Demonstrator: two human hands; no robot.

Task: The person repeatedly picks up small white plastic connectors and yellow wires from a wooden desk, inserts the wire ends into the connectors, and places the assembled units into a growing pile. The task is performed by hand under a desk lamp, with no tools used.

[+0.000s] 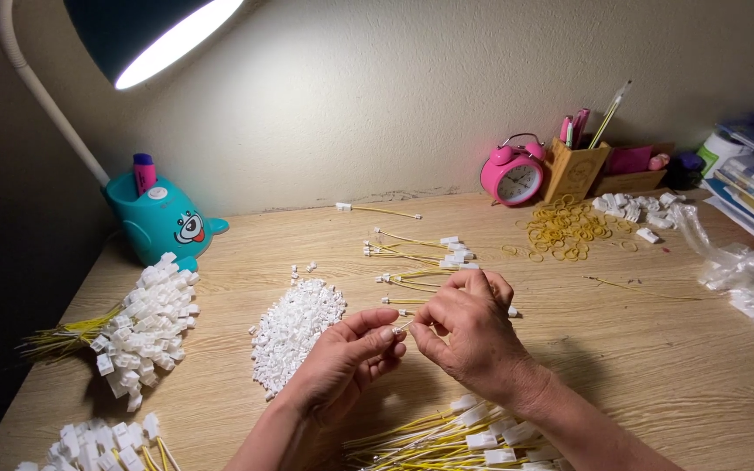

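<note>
Two hands are meeting above the wooden desk (pixel 656 366); our left hand (pixel 342 362) is pinching a small white connector housing (pixel 387 332), and our right hand (pixel 469 336) is pinching a thin wire end (pixel 405 325) against it; its long axis is running roughly left-right, tip pointing left. We are judging that a slight tilt could make the terminal miss or bend; the housing could slip into the pile of white housings (pixel 294 331).

A pile of small connectors (pixel 294 330) lies just left of the left hand (pixel 342 362). Loose wires (pixel 416 257) lie behind both hands, bundled wires (pixel 460 436) before them, rubber bands (pixel 565 228) behind the right hand (pixel 469 331).
</note>
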